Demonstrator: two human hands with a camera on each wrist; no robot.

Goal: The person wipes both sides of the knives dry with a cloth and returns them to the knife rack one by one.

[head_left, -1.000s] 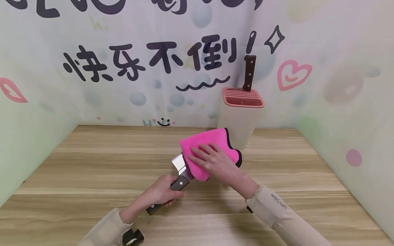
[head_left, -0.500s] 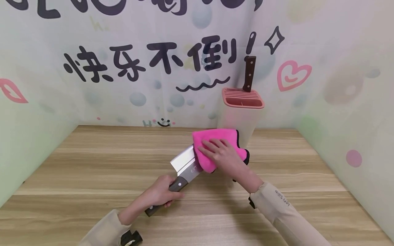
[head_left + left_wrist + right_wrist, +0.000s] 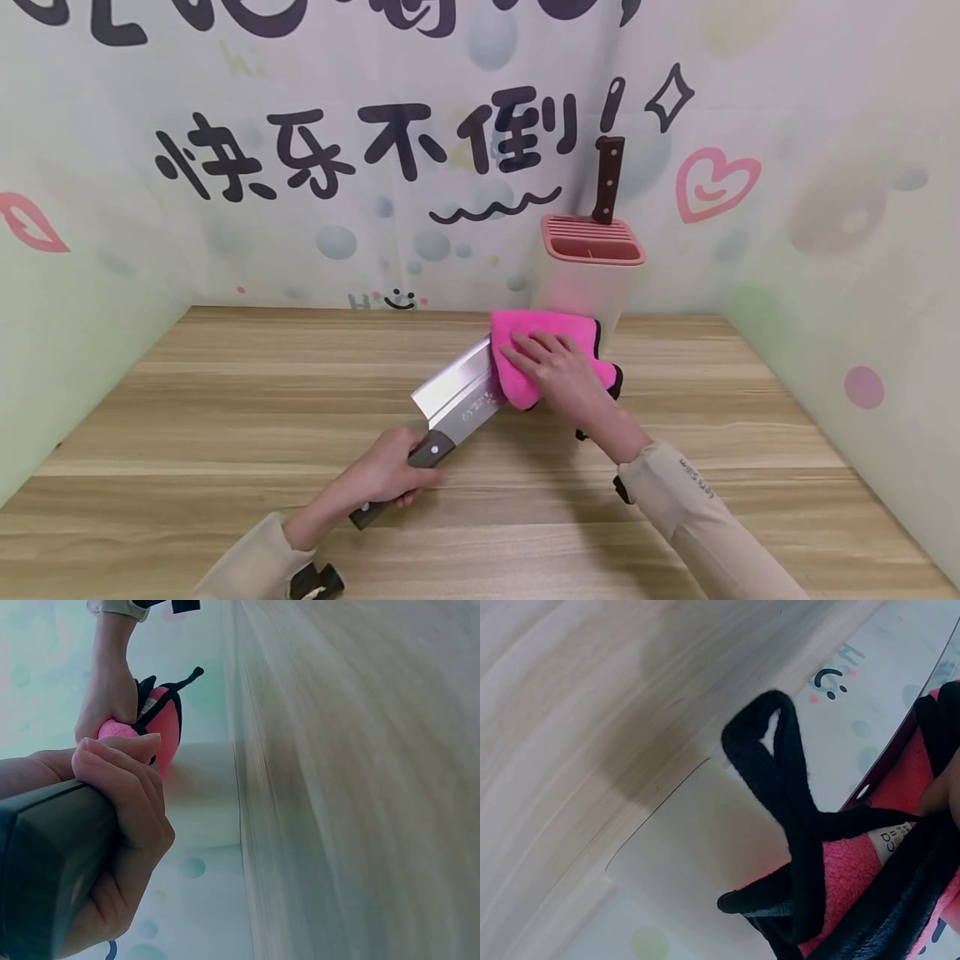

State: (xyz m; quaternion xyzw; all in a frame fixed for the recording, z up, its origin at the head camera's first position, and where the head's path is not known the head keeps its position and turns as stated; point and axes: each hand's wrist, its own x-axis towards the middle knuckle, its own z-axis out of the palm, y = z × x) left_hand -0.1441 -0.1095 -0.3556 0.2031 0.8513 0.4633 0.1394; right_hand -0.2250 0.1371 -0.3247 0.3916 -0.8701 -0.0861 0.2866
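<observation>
My left hand [image 3: 393, 467] grips the dark handle [image 3: 431, 450] of a cleaver, whose broad shiny blade [image 3: 457, 387] points away and to the right, held above the table. In the left wrist view the fingers [image 3: 135, 787] curl round that handle. My right hand [image 3: 562, 375] holds a folded pink cloth [image 3: 547, 321] with black edging over the far end of the blade, hiding the tip. Fingers lie across the cloth's upper face. A black hanging loop [image 3: 780, 765] of the cloth dangles in the right wrist view, where most of the right hand is out of frame.
Just behind the cloth stands a cream knife block [image 3: 577, 287] with a pink slotted top. One brown-handled knife [image 3: 609, 179] is upright in it. The wooden table [image 3: 262, 400] meets a printed backdrop [image 3: 300, 242] at the back and pale walls at both sides.
My right hand and the cloth have slid along the blade, away and to the right, uncovering more of the blade. The left hand has stayed nearly in place on the handle.
</observation>
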